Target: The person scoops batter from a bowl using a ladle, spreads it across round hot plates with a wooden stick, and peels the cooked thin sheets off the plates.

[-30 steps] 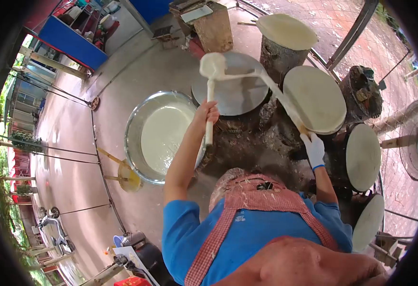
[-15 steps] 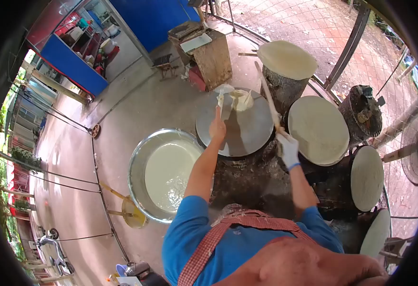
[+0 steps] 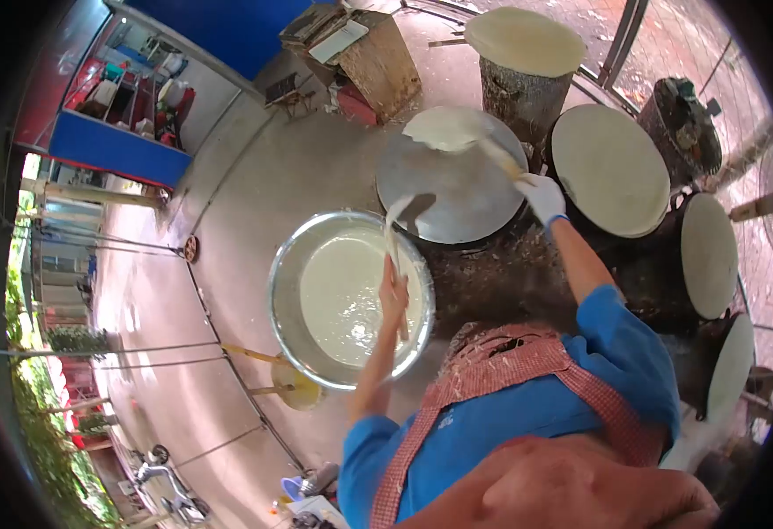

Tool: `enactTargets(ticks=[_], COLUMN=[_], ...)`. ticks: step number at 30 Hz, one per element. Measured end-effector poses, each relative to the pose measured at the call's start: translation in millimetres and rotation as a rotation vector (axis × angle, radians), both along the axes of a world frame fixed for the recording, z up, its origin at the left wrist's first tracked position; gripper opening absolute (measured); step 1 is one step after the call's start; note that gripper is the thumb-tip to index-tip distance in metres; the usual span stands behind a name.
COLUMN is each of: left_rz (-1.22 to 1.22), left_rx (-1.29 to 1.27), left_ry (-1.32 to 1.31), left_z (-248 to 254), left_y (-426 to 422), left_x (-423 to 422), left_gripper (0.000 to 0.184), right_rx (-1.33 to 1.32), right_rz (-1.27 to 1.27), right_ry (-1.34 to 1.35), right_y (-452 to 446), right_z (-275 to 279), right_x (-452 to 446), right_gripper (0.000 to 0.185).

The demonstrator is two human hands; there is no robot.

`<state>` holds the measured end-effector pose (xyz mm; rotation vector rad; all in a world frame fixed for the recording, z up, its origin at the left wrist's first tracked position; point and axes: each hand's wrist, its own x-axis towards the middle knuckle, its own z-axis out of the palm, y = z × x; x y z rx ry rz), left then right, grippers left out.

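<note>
My left hand [image 3: 392, 293] is closed around the handle of a batter-coated ladle [image 3: 396, 214], over the right side of a large metal basin [image 3: 278, 328] of pale batter [image 3: 338, 286]. The ladle's white head is beyond the basin's far rim, near the griddle's left edge. My right hand [image 3: 542, 197], in a white glove, grips a wooden spreader [image 3: 499, 159], blurred by motion. Its far end reaches a pale patch of batter [image 3: 439, 130] at the back of the round griddle [image 3: 452, 198]. I cannot make out the shape of that end.
More round griddles, one covered by a pale sheet [image 3: 611, 172], curve along my right. A pale round sheet [image 3: 526, 42] tops a stump-like stand at the back. A worn wooden box [image 3: 382, 66] stands beyond the griddle. A yellow container [image 3: 295, 388] sits left of the basin.
My left hand has drawn the ladle back from the griddle toward the basin. My right hand has lowered the spreader onto the griddle's batter, which now lies flatter and wider. The view has shifted.
</note>
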<state>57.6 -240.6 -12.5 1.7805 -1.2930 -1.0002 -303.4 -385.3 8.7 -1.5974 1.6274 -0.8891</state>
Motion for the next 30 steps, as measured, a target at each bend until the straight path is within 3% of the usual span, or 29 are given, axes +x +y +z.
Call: enactTargets(ticks=[2, 4, 6, 8, 10, 11, 12, 14, 16, 18, 19, 20, 22, 24, 25, 26, 28, 29, 30], left_rz=[-0.005, 0.073, 0.125, 0.1, 0.087, 0.065, 0.04, 0.064, 0.123, 0.075, 0.093, 0.11, 0.171, 0.245, 0.272, 0.295, 0.338, 0.373, 0.418], left_rx=[-0.236, -0.13, -0.048, 0.047, -0.016, 0.002, 0.027, 0.044, -0.045, -0.197, -0.148, -0.11, -0.078, 0.002, 0.025, 0.051, 0.075, 0.097, 0.176], left_ry=[-0.125, 0.07, 0.167, 0.145, 0.044, -0.003, -0.051, 0.008, 0.017, -0.117, -0.102, -0.083, -0.081, -0.056, -0.044, 0.002, 0.05, 0.021, 0.077], left_z=[-57, -31, 5, 13, 13, 17, 20, 24, 19, 9, 10, 11, -2, -14, -16, -12, -8, -7, 18], left_y=[31, 49, 54, 56, 59, 58, 59, 59, 60, 65, 68, 65, 60, 64, 64, 68, 84, 95, 93], left_x=[21, 14, 1, 4, 10, 7, 3, -4, -13, -13, -16, -17, -20, -24, -27, -29, -39, -41, -51], left_gripper=[0.064, 0.065, 0.065, 0.064, 0.064, 0.064, 0.065, 0.065, 0.066, 0.066, 0.066, 0.066, 0.066, 0.065, 0.065, 0.065, 0.065, 0.065, 0.066], right_rx=[0.071, 0.533, 0.119, 0.081, 0.397, 0.291, 0.361, 0.37, 0.44, 0.51, 0.588, 0.483, 0.542, 0.587, 0.576, 0.707, 0.726, 0.793, 0.726], right_rz=[-0.176, -0.297, -0.027, 0.092, -0.052, -0.196, -0.275, -0.098, 0.02, 0.101, 0.05, -0.01, -0.123, 0.054, 0.176, 0.155, 0.28, 0.21, 0.1], right_ry=[-0.495, -0.648, -0.44, -0.227, -0.508, -0.608, -0.688, -0.814, -0.731, -0.703, -0.694, -0.731, -0.765, -0.697, -0.641, -0.751, -0.769, -0.675, -0.541], right_y=[19, 41, 35, 22, 27, 23, 21, 22, 27, 5, 5, -6, -40, -28, -19, -13, -26, -32, -52], right_z=[-34, 6, -20, -5, 33, 19, 2, -34, -3, -11, 36, 29, 2, 0, 5, 17, -4, 35, 16], right_x=[0, 57, 78, 51, 9, 7, 15, 52, 65, 24, 4, -14, -25, 4, 11, 13, -18, -33, -44], right_gripper=[0.027, 0.028, 0.028, 0.024, 0.022, 0.018, 0.019, 0.023, 0.028, 0.026, 0.025, 0.019, 0.024, 0.013, 0.015, 0.022, 0.03, 0.032, 0.034])
